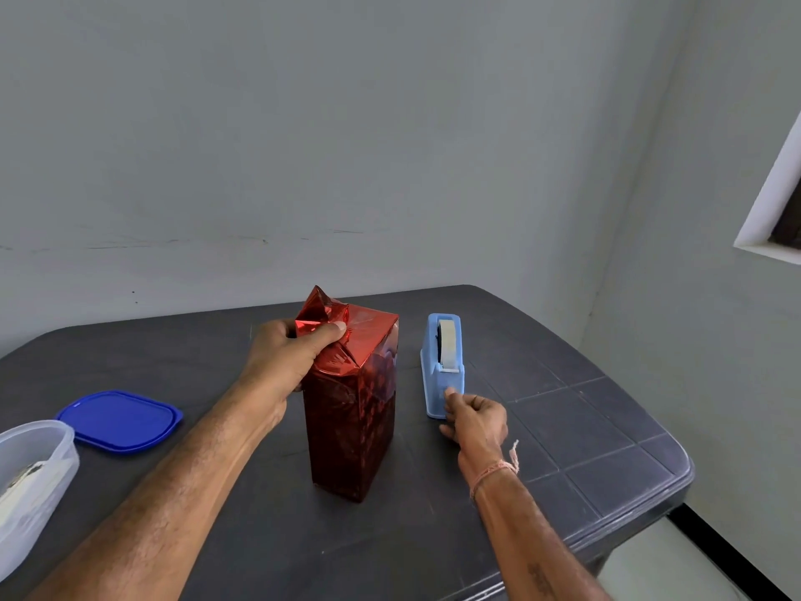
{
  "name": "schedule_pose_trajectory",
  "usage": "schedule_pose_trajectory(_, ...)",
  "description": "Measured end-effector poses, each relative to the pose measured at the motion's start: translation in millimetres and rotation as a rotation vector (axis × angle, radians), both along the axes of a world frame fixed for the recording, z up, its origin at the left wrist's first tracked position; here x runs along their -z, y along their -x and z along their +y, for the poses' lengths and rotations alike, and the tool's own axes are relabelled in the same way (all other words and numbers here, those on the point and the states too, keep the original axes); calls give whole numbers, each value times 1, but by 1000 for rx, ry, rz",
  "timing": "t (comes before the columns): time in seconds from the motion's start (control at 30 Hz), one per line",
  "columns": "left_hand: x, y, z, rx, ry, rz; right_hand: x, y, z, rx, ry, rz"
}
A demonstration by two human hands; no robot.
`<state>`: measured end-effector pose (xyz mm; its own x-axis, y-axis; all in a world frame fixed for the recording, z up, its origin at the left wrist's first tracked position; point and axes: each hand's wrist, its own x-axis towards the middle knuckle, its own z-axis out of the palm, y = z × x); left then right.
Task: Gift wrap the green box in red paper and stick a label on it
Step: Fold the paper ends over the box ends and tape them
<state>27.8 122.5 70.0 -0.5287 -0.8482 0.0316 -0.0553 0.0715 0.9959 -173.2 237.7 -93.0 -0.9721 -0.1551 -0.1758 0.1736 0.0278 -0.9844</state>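
Note:
The box (353, 409) stands upright in the middle of the dark table, fully covered in shiny red paper; no green shows. My left hand (288, 355) presses the folded paper flaps down at the box's top left, where a loose red corner sticks up. A light blue tape dispenser (443, 362) with a roll of tape stands just right of the box. My right hand (472, 416) is at the dispenser's near end, fingers pinched at its front; whether a piece of tape is between them I cannot tell. No label is visible.
A blue plastic lid (121, 420) lies flat at the left. A clear plastic container (30, 474) with pale contents sits at the left edge. The table's (607, 448) right edge and rounded corner are close to the dispenser. A wall rises behind.

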Motion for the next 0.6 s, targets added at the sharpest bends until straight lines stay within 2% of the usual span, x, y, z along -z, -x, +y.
schedule_pose_trajectory(0.13,1,-1,1,4,-8,0,0,-7,8,-35,-53,22)
schedule_pose_trajectory(0.23,1,-5,0,9,-10,5,-8,-17,21,-178,75,-83)
schedule_pose_trajectory(0.3,2,-4,-1,8,-18,8,-24,-25,33,-298,141,-82)
schedule_pose_trajectory(0.43,3,-2,-5,12,-46,24,-92,-33,45,-588,155,211)
schedule_pose_trajectory(0.6,7,0,-9,14,-54,17,-182,-40,34,-1000,-65,650)
